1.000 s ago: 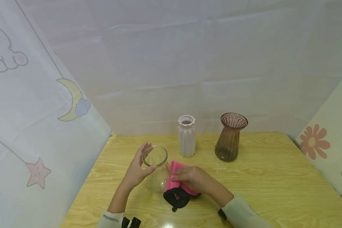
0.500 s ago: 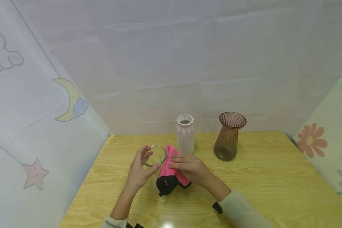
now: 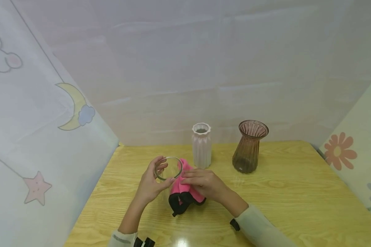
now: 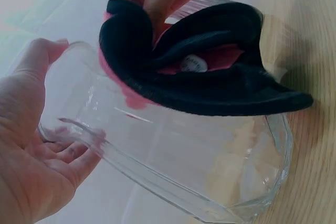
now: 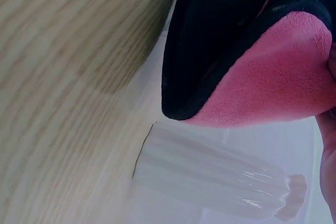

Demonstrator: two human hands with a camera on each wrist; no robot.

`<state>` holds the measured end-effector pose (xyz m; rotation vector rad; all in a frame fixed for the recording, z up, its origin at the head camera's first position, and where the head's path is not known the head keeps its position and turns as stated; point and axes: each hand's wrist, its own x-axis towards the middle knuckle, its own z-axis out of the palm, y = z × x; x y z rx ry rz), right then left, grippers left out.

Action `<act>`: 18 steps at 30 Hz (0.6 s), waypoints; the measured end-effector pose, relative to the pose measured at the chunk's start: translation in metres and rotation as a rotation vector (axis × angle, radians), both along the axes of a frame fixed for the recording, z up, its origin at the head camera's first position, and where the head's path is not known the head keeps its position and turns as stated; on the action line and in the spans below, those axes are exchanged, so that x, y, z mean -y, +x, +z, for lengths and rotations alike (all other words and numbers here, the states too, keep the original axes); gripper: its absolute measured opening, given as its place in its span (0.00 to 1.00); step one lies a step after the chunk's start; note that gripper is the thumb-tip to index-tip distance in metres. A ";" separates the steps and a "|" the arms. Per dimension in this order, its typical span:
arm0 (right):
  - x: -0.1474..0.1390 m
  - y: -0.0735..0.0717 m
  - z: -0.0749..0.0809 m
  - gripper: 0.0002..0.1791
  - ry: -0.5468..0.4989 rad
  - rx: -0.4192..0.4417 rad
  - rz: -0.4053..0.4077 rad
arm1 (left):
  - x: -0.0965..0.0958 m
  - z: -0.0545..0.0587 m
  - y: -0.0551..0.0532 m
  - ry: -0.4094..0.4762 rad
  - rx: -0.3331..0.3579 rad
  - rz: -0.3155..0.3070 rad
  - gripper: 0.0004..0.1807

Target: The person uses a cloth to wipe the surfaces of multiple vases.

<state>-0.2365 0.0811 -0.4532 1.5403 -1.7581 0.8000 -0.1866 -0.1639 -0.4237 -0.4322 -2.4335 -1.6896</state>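
A clear glass vase (image 4: 173,150) with a round rim stands on the wooden table. My left hand (image 3: 150,186) grips it around the neck, thumb on the near side and fingers behind. In my right hand (image 3: 208,184) is a bunched pink cloth (image 3: 188,189) with a broad black edge, held against the vase's right side just below the rim. From the left wrist the cloth's black edging shows folded open, with a small white label inside. The cloth hides much of the vase's right side in the head view.
A white pleated vase (image 3: 201,151) stands just behind the cloth. Farther right is a brownish-purple ribbed glass vase (image 3: 246,154) with a flared mouth. Printed sheets (image 3: 173,68) hang behind and beside the table (image 3: 284,206).
My right hand has moved the cloth up and left along the vase's side, then only slightly in the last half second. The left hand keeps its hold on the neck.
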 end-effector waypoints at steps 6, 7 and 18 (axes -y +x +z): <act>-0.003 0.002 -0.002 0.14 0.028 0.034 0.010 | 0.008 0.000 -0.006 -0.006 -0.017 -0.085 0.45; -0.004 0.003 -0.003 0.14 0.034 0.040 0.011 | 0.010 0.000 -0.007 -0.010 -0.018 -0.102 0.45; -0.008 0.012 -0.015 0.19 0.172 0.085 0.002 | 0.033 -0.001 -0.026 -0.011 0.006 -0.345 0.44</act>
